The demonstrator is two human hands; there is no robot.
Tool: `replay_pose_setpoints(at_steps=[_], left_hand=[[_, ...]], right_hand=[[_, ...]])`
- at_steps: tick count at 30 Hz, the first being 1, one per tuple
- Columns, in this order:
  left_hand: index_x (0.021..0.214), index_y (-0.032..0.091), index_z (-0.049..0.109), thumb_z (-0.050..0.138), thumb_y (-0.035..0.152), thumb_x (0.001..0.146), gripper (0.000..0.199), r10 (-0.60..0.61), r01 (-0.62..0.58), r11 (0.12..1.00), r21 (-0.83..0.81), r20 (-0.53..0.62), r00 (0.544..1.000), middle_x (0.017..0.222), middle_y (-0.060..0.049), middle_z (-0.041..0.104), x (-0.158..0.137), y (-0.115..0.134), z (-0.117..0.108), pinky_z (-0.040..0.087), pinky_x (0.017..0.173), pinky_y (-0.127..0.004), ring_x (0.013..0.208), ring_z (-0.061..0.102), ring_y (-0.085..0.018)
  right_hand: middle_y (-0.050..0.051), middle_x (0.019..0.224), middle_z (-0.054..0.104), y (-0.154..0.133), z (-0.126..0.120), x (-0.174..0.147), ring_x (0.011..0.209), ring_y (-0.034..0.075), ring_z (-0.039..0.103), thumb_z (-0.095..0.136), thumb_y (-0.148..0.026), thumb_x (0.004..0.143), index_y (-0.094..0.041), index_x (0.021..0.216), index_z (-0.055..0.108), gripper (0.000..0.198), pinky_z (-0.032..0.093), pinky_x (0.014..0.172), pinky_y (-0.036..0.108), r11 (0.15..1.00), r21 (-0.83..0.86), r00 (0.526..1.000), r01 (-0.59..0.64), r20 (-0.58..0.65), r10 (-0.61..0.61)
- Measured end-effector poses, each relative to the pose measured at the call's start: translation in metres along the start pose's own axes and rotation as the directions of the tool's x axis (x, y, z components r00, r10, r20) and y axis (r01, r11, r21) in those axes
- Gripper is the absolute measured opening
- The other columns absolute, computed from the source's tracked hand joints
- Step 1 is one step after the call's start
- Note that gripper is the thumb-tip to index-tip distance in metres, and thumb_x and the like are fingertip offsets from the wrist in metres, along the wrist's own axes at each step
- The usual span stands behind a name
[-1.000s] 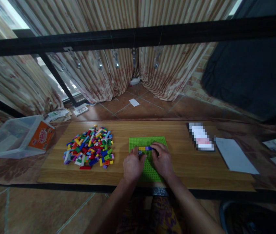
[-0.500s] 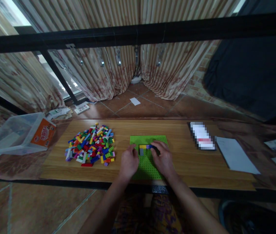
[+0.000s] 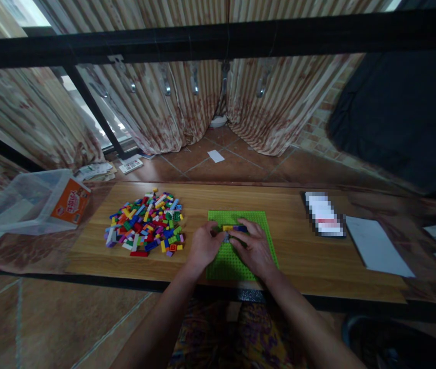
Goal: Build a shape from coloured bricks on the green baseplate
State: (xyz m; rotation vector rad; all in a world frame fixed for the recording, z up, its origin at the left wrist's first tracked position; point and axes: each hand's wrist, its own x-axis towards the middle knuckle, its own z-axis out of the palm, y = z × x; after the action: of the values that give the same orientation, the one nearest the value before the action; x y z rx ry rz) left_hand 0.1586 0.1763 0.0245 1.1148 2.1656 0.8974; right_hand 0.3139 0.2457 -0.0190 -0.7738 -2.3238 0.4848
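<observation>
A green studded baseplate (image 3: 237, 264) lies on the wooden table. Near its upper middle is a row of toy bricks: a yellow brick (image 3: 227, 227) with a dark blue brick (image 3: 240, 228) to its right. A small grey-blue brick (image 3: 226, 237) sits just below the yellow one, mostly covered by fingers. From the left, my left hand (image 3: 203, 247) closes with thumb and fingertips at this grey-blue brick. My right hand (image 3: 255, 248) reaches over from the right, its bent thumb and forefinger at the same brick's right side and its other fingers stretched toward the dark blue brick.
A heap of mixed toy bricks (image 3: 146, 223) spreads on the left of the table (image 3: 195, 197). Beyond it stands a clear plastic box (image 3: 29, 200) with an orange label. To the right lie a phone (image 3: 324, 214), its screen blurred, and white paper (image 3: 379, 246).
My right hand's thumb and forefinger have shifted left from the dark blue brick to the grey-blue one. My left fingertips have moved right to meet them. The view has tilted slightly.
</observation>
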Motion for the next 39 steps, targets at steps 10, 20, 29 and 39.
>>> replay_pose_setpoints(at_steps=[10, 20, 29, 39], left_hand=[[0.112, 0.014, 0.062, 0.069, 0.023, 0.076, 0.037, -0.037, 0.037, 0.999, 0.010, -0.023, 0.999, 0.080, -0.004, 0.072, 0.000, 0.001, 0.007, 0.046, 0.066, -0.024, 0.075, 0.067, -0.016], [0.112, 0.015, 0.062, 0.068, 0.023, 0.076, 0.037, -0.018, 0.020, 0.999, 0.030, -0.057, 0.998, 0.081, -0.004, 0.072, -0.001, 0.001, 0.013, 0.046, 0.068, -0.025, 0.077, 0.067, -0.017], [0.112, 0.015, 0.062, 0.070, 0.023, 0.075, 0.039, -0.022, 0.026, 0.998, 0.050, -0.062, 0.998, 0.079, -0.004, 0.071, 0.001, 0.001, 0.014, 0.044, 0.065, -0.024, 0.074, 0.067, -0.017], [0.106, 0.016, 0.059, 0.071, 0.026, 0.072, 0.037, -0.008, 0.006, 0.995, 0.095, 0.021, 1.000, 0.069, 0.001, 0.068, 0.009, 0.001, 0.007, 0.039, 0.058, -0.023, 0.066, 0.064, -0.016]], right_hand=[[0.007, 0.125, 0.057, 0.002, 0.002, -0.002, 0.112, 0.026, 0.053, 0.055, -0.034, 0.090, -0.030, 0.106, 0.070, 0.023, 0.043, 0.094, 0.047, 1.000, -0.002, 1.000, -0.003, 0.000, 0.003], [0.007, 0.123, 0.058, 0.002, 0.001, -0.001, 0.111, 0.025, 0.054, 0.052, -0.030, 0.091, -0.031, 0.108, 0.070, 0.024, 0.044, 0.092, 0.046, 1.000, 0.017, 1.000, -0.017, -0.006, 0.017], [0.007, 0.129, 0.055, 0.001, 0.003, -0.003, 0.115, 0.025, 0.050, 0.045, -0.013, 0.089, -0.031, 0.114, 0.067, 0.038, 0.043, 0.093, 0.045, 0.999, -0.037, 0.999, 0.037, 0.029, -0.036], [0.009, 0.126, 0.056, 0.003, 0.006, -0.004, 0.116, 0.026, 0.047, 0.043, -0.001, 0.082, -0.026, 0.113, 0.067, 0.046, 0.041, 0.093, 0.045, 0.990, -0.120, 0.996, 0.075, 0.059, -0.069]])
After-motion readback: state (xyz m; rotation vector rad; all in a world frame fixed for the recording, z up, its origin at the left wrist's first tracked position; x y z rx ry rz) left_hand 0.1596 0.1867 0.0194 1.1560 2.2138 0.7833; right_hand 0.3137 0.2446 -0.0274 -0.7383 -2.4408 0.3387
